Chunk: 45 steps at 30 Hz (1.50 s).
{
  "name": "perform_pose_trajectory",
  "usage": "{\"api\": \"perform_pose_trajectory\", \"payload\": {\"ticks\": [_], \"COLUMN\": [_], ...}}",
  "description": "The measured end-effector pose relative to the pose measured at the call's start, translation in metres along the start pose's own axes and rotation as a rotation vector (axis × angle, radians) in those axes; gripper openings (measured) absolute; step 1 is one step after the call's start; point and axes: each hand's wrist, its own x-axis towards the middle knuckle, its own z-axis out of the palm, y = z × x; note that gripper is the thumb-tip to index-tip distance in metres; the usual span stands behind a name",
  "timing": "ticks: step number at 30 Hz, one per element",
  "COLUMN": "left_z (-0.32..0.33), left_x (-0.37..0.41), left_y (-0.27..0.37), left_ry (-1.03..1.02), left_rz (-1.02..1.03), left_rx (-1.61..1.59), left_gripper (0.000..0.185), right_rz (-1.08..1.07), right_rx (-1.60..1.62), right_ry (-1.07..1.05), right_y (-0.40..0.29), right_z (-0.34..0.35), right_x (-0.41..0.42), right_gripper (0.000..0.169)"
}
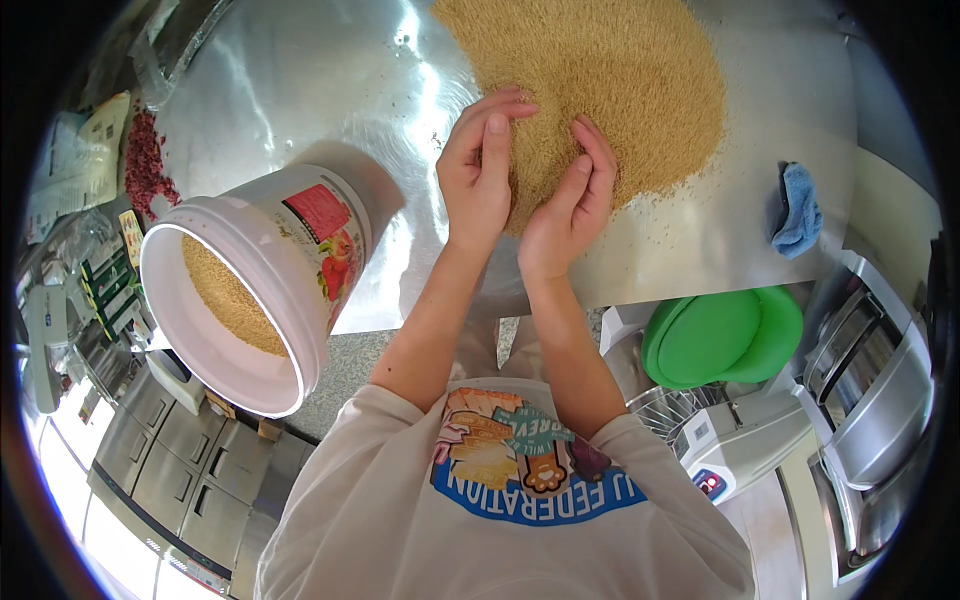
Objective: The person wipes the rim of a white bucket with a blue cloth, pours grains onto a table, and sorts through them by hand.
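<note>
A wide pile of tan granules [637, 82] lies on the stainless steel table [330, 97]. My left hand [480, 165] and my right hand [574, 199] are cupped around the near edge of the pile, palms facing, with granules between them. Fingertips of both hands touch the granules; some fingers are partly buried or hidden. To the left stands a white plastic bucket [225, 206] with a printed fruit label, its mouth uncovered, holding more tan granules [229, 304].
A blue cloth [799, 210] lies at the table's right. Dark red dried pieces [144, 161] and plastic bags [82, 161] sit at the far left. Below the table edge, at right, are a green lid or basin [720, 337] and a white machine [757, 442].
</note>
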Motion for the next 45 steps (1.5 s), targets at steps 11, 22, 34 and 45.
{"api": "perform_pose_trajectory", "payload": {"ticks": [11,22,34,45], "left_z": [0.010,0.015,-0.032,-0.163], "left_x": [-0.008,-0.016,-0.015,-0.043], "left_y": [0.009,0.073,0.179,0.187], "left_ry": [0.138,0.094,0.132,0.642], "left_rz": [-0.607,-0.526,-0.293,-0.192], "left_rx": [-0.818,-1.007,-1.151,-0.944], "left_gripper": [0.042,0.039,0.037,0.036], "right_rz": [0.594,0.621,0.644,0.840], "right_rx": [0.731,0.960,1.185,0.828], "right_ry": [-0.095,-0.181,-0.451,-0.768], "right_y": [-0.020,-0.077,-0.202,-0.218], "right_z": [0.006,-0.012,0.001,0.088], "right_x": [0.019,0.030,0.013,-0.083], "right_gripper": [0.044,0.043,0.042,0.033]}}
